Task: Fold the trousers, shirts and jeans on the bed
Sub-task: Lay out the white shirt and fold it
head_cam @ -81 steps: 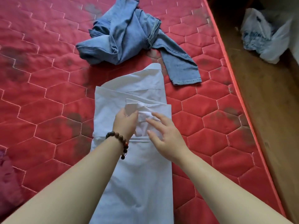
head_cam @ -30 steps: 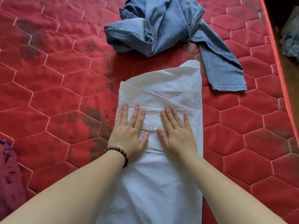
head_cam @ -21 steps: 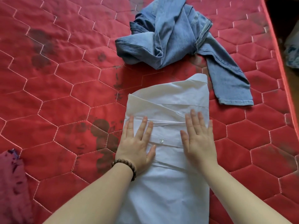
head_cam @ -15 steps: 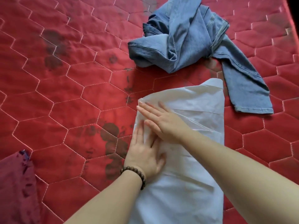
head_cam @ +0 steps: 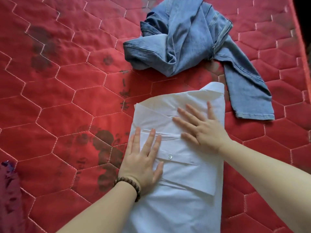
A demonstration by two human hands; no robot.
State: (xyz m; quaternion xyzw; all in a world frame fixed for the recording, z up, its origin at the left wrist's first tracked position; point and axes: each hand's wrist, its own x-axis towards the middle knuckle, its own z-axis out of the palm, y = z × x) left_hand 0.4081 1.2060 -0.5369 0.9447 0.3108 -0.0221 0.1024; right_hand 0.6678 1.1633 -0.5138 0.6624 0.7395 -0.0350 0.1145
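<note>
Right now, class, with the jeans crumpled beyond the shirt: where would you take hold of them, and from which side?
Probably the hem of the loose leg, approached from the right. That leg lies flat and straight, away from the bunched jeans, with its cuff edge exposed on the red mattress beside the white shirt.

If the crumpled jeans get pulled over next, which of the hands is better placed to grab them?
Probably the right hand. It lies flat on the far part of the white shirt, close to the jeans and their trailing leg. The left hand presses the shirt's near left edge, farther from the jeans.
</note>
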